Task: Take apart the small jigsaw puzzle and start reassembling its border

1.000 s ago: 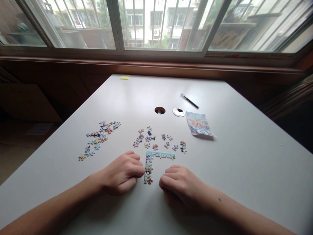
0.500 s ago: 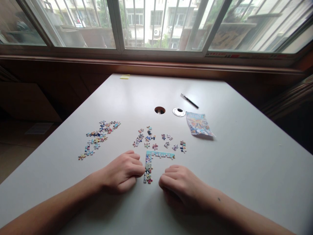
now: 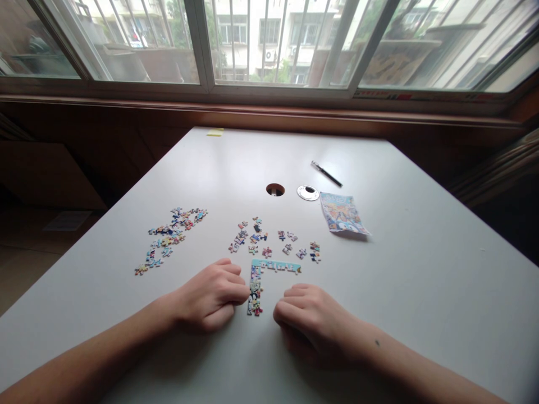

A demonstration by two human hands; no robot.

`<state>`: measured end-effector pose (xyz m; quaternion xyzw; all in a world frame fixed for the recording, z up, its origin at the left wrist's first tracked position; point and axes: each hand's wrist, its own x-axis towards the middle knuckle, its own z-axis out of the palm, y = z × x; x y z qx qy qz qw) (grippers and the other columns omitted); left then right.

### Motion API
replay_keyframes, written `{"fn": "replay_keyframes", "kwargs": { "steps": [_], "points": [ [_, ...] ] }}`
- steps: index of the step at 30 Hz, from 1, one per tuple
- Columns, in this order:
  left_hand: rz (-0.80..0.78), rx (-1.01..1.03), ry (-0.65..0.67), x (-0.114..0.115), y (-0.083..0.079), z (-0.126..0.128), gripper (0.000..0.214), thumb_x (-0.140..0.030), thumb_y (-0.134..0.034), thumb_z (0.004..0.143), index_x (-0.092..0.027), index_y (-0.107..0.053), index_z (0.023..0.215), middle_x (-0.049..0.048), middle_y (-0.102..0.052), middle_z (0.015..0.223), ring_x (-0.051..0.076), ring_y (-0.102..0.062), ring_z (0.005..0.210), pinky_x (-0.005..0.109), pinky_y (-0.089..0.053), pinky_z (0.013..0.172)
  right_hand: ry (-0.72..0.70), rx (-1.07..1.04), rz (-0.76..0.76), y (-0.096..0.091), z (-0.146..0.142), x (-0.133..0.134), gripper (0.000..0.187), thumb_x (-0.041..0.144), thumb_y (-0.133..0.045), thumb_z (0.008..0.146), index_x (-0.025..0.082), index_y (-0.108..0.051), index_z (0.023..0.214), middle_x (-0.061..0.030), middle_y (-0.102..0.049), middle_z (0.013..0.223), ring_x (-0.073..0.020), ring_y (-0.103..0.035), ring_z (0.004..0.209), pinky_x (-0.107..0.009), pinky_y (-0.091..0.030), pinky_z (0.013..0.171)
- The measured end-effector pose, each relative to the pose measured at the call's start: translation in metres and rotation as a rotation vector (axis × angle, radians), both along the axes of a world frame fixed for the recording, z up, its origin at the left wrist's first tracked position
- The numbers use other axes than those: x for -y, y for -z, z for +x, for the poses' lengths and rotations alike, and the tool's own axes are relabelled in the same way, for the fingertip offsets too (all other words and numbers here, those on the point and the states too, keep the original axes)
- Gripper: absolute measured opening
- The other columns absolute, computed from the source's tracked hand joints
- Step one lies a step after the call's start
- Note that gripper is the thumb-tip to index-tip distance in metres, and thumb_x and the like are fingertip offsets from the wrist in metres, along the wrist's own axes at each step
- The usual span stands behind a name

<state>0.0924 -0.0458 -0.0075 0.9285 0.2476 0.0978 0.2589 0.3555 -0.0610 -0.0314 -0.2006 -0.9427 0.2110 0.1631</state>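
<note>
On the white table, my left hand (image 3: 217, 294) rests with its fingers curled in, its knuckles against or very near the left side of a partly joined jigsaw puzzle (image 3: 255, 289). That joined part forms an upside-down L, with a light blue strip along its top. To the right of it lies my right hand (image 3: 309, 314), closed, fingertips tucked underneath and apart from the puzzle. The insides of both hands are hidden. Just beyond the strip are several loose puzzle pieces (image 3: 266, 252), scattered singly and in small groups.
A bigger cluster of pieces (image 3: 168, 238) spreads at the left. Farther right lie a picture sheet (image 3: 343, 213), a round silver cover (image 3: 307, 193) and a black pen (image 3: 327, 174). The table has a round hole (image 3: 275, 189). A yellow note (image 3: 215, 132) sits at the far edge.
</note>
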Motion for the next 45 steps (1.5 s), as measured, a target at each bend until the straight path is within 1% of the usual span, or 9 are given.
{"fn": "replay_keyframes", "kwargs": {
  "steps": [7,13,22,30,39,45],
  "points": [
    [0.002,-0.001,0.000,0.0006,0.0003,-0.0007,0.018,-0.017,-0.041,0.065,-0.019,-0.023,0.070,0.0021,-0.048,0.065,0.020,-0.039,0.067,0.038,-0.030,0.068,-0.001,-0.007,0.000,-0.0022,-0.0016,-0.0008,0.021,0.010,-0.046,0.068,0.023,-0.031,0.076,0.0032,-0.041,0.065,-0.0143,-0.029,0.058,-0.028,-0.027,0.060],
    [0.013,-0.007,0.005,-0.0005,0.0015,-0.0009,0.018,-0.017,-0.042,0.067,-0.019,-0.023,0.070,0.0029,-0.049,0.065,0.020,-0.039,0.067,0.038,-0.030,0.068,-0.005,-0.005,0.012,-0.0035,-0.0006,0.0002,0.019,0.011,-0.045,0.071,0.023,-0.032,0.075,0.0028,-0.042,0.065,-0.0145,-0.030,0.058,-0.028,-0.027,0.059],
    [0.022,0.000,0.007,-0.0004,0.0006,0.0006,0.019,-0.018,-0.042,0.068,-0.019,-0.023,0.070,0.0035,-0.049,0.064,0.021,-0.039,0.066,0.038,-0.030,0.067,-0.011,0.018,0.027,-0.0009,-0.0010,-0.0006,0.016,0.010,-0.045,0.070,0.023,-0.036,0.075,0.0024,-0.044,0.064,-0.0144,-0.034,0.058,-0.028,-0.029,0.059],
    [0.011,0.001,0.007,-0.0008,0.0004,-0.0003,0.019,-0.018,-0.042,0.069,-0.019,-0.023,0.070,0.0033,-0.048,0.064,0.021,-0.039,0.066,0.039,-0.030,0.067,-0.005,0.009,0.018,-0.0024,-0.0013,-0.0001,0.015,0.010,-0.045,0.073,0.022,-0.038,0.075,0.0020,-0.046,0.064,-0.0141,-0.035,0.057,-0.027,-0.029,0.060],
    [0.013,-0.007,0.007,-0.0006,0.0017,-0.0014,0.019,-0.018,-0.042,0.069,-0.019,-0.024,0.070,0.0036,-0.049,0.065,0.020,-0.039,0.067,0.039,-0.031,0.068,-0.009,-0.010,0.035,-0.0036,-0.0025,-0.0005,0.015,0.010,-0.044,0.071,0.023,-0.036,0.074,0.0026,-0.043,0.063,-0.0143,-0.031,0.057,-0.028,-0.029,0.058],
    [0.014,-0.008,0.011,-0.0004,0.0023,-0.0015,0.020,-0.019,-0.043,0.070,-0.019,-0.023,0.070,0.0037,-0.049,0.065,0.020,-0.039,0.067,0.040,-0.031,0.068,-0.018,0.008,0.038,-0.0027,-0.0011,-0.0012,0.015,0.011,-0.046,0.071,0.023,-0.037,0.074,0.0025,-0.044,0.064,-0.0142,-0.034,0.057,-0.028,-0.030,0.058]
  ]
}}
